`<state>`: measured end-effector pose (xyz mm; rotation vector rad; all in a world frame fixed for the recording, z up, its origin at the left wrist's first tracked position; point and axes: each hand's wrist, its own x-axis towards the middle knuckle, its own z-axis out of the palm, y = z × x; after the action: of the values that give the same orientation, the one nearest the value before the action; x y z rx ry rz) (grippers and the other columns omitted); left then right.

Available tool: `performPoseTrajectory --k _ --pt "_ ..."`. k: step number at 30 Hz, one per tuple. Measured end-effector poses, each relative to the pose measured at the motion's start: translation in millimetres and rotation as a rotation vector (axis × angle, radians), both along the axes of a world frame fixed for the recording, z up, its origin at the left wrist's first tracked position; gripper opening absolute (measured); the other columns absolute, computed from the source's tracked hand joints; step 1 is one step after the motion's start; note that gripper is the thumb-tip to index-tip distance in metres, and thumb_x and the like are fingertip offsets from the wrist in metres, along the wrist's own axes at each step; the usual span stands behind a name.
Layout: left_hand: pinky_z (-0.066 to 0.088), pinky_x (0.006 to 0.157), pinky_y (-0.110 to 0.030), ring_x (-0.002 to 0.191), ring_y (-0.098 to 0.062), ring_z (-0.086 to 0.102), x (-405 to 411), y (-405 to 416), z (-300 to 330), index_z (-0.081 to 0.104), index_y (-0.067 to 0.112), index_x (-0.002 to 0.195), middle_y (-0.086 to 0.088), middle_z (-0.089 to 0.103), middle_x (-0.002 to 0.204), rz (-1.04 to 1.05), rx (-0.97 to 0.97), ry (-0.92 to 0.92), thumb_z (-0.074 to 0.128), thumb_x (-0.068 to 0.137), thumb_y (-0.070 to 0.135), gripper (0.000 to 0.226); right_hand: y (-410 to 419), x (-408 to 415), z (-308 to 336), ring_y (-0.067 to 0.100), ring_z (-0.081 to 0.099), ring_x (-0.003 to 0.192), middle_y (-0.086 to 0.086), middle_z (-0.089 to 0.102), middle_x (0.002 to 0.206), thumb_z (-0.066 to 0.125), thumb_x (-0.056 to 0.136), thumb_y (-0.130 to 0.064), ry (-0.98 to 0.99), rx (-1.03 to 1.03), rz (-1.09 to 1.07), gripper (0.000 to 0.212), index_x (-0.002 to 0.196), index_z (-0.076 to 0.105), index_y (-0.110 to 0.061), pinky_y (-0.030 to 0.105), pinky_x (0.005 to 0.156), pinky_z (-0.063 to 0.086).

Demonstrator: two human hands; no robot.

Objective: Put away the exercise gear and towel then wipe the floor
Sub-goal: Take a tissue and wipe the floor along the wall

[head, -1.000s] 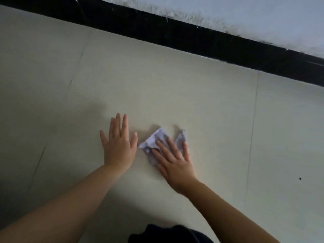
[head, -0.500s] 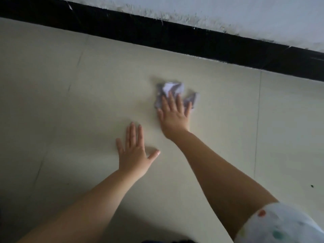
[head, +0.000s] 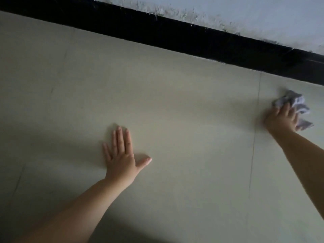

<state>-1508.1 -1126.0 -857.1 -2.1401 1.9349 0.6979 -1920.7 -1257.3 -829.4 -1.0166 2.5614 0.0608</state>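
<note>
Pale cream tile floor [head: 175,111] fills nearly the whole view, crossed by thin grout lines. Over on the left side, the person's left hand [head: 121,160] lies flat on the tile, palm down, fingers straight and close together, thumb stuck out to the side, holding nothing. Well apart from it, far to the right, the right hand [head: 282,120] presses a crumpled whitish-lilac cloth [head: 296,106] against the floor; the fingers lie over the cloth, though blur keeps me from telling whether they curl round it or just press flat. The cloth sits near a black skirting band [head: 192,39] that runs slantwise along the far edge, with a scuffed white wall [head: 254,13] above it.
</note>
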Motion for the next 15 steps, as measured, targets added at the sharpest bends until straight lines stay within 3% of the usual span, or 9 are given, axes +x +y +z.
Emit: performPoseTrajectory --k 2,3,6,8,10,12,15 --pt "0.006 0.109 -0.06 0.145 -0.025 -0.003 -1 0 2 -0.001 0.005 0.148 -0.015 0.001 0.156 0.014 -0.003 0.021 0.014 0.063 0.087 0.119 -16 37 -2 0.025 -0.003 0.148 0.004 -0.002 0.161 0.017 0.102 -0.043 0.004 0.007 -0.095 0.058 0.153 0.005 -0.019 0.051 0.117 -0.003" --pt "-0.001 0.112 -0.057 0.143 -0.021 -0.013 -1 1 2 -0.012 0.009 0.144 -0.009 -0.014 0.154 0.029 -0.006 0.022 0.015 0.059 0.085 0.117 -24 67 -5 0.025 -0.003 0.148 0.004 -0.002 0.161 0.017 0.101 -0.043 0.02 -0.008 -0.013 0.058 0.153 0.006 -0.02 0.052 0.116 -0.002" --pt "-0.008 0.113 -0.052 0.139 -0.017 -0.024 -3 1 6 -0.023 0.014 0.137 -0.002 -0.028 0.148 0.059 0.004 0.026 0.015 0.057 0.084 0.113 -31 187 -19 0.025 -0.001 0.148 0.002 0.004 0.161 0.02 0.101 -0.04 -0.008 -0.129 0.513 0.054 0.152 0.011 -0.025 0.053 0.115 -0.003" --pt "-0.006 0.115 -0.051 0.143 -0.021 -0.022 -5 -2 13 -0.024 0.014 0.141 -0.006 -0.027 0.153 0.075 0.051 -0.004 0.03 0.068 0.084 0.114 -25 250 -18 0.025 -0.007 0.148 -0.002 -0.001 0.161 0.018 0.102 -0.041 -0.077 -0.105 0.976 0.054 0.152 0.005 -0.029 0.053 0.115 -0.006" --pt "-0.002 0.115 -0.051 0.145 -0.025 -0.019 -8 -6 20 -0.022 0.011 0.146 -0.01 -0.025 0.155 0.064 0.113 -0.069 0.043 0.079 0.074 0.112 -28 260 -16 0.02 -0.01 0.147 -0.005 -0.005 0.161 0.015 0.101 -0.044 -0.097 -0.062 1.301 0.053 0.152 0.005 -0.031 0.052 0.116 -0.005" --pt "0.001 0.116 -0.05 0.145 -0.027 -0.017 -10 -10 26 -0.02 0.009 0.147 -0.012 -0.025 0.155 0.037 0.14 -0.124 0.042 0.081 0.071 0.11 -37 219 -15 0.017 -0.006 0.148 -0.004 -0.002 0.161 0.014 0.1 -0.046 -0.084 -0.126 1.323 0.054 0.152 0.008 -0.032 0.05 0.117 -0.004" --pt "0.003 0.116 -0.051 0.146 -0.027 -0.015 -11 -9 27 -0.017 0.009 0.148 -0.013 -0.023 0.156 0.039 0.122 -0.121 0.044 0.08 0.071 0.111 -32 106 -23 0.021 0.002 0.148 0.0 0.008 0.161 0.012 0.097 -0.049 -0.001 -0.173 1.027 0.058 0.152 0.015 -0.03 0.054 0.117 -0.002"
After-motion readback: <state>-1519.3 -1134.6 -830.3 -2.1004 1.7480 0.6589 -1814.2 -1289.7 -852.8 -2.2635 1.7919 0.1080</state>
